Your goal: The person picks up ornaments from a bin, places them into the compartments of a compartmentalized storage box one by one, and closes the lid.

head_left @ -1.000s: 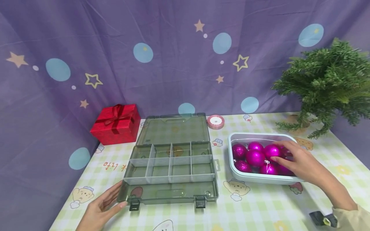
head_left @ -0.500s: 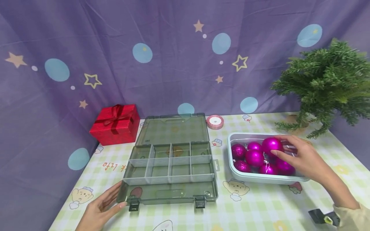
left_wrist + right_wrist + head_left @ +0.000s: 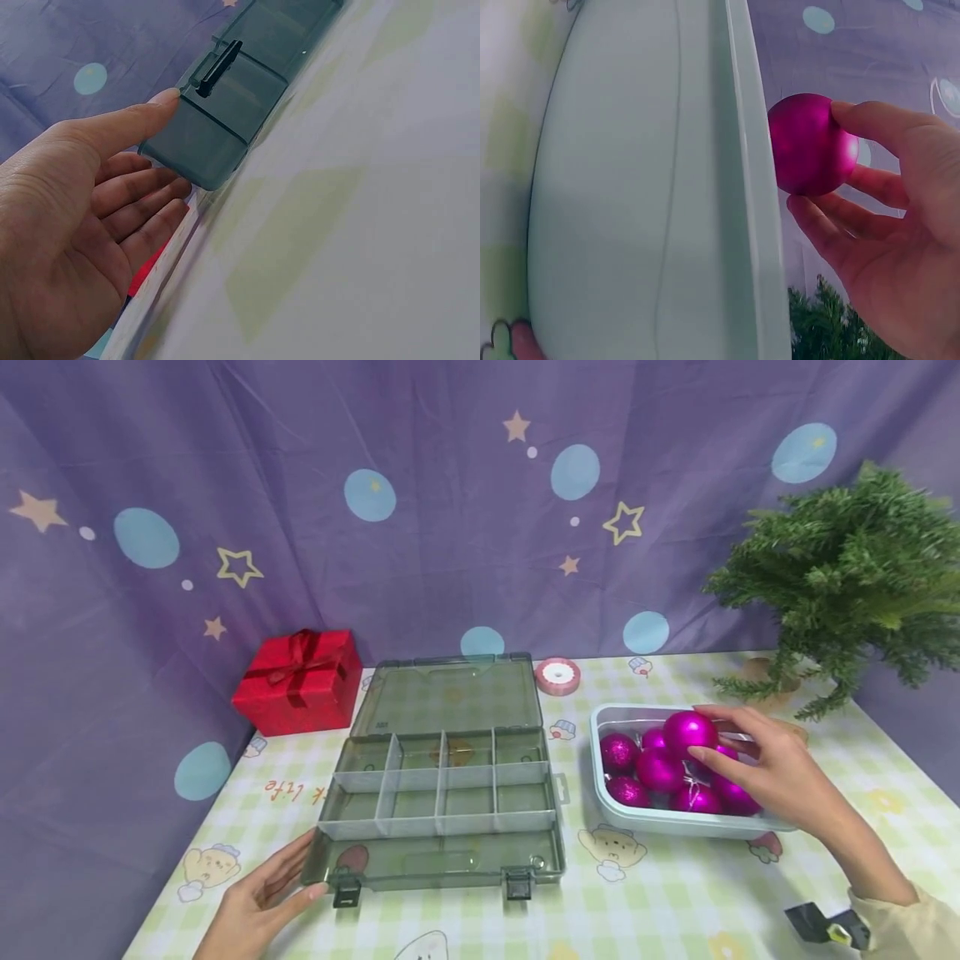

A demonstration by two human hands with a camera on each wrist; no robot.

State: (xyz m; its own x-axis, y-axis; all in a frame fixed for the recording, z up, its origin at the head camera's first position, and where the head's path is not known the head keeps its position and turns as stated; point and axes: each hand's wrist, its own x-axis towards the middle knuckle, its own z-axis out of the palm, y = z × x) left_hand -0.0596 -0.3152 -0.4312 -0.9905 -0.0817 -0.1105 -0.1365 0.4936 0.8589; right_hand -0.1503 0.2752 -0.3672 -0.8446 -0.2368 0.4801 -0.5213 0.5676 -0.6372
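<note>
A shiny magenta bauble (image 3: 690,734) is pinched between the thumb and fingers of my right hand (image 3: 780,768). In the right wrist view that bauble (image 3: 810,145) shows above the tub's rim. Beneath it, several more magenta baubles (image 3: 661,771), some glittery, fill a pale blue tub (image 3: 697,823). My left hand (image 3: 258,902) holds the near left corner of a grey-green see-through compartment box (image 3: 442,881). Its thumb touches the front edge while the fingers lie along the left side, as the left wrist view of the hand (image 3: 97,217) also shows. The box's lid (image 3: 453,697) is laid back.
A red gift box (image 3: 300,685) with a bow stands at the back left. Behind the compartment box lies a ribbon spool (image 3: 558,677). An artificial green tree (image 3: 847,585) rises at the back right, its branches near the tub. By my right sleeve sits a small black object (image 3: 806,922).
My right hand has lifted the bauble slightly out of the pile and shifted it left over the others. The left hand and the compartment box stay put.
</note>
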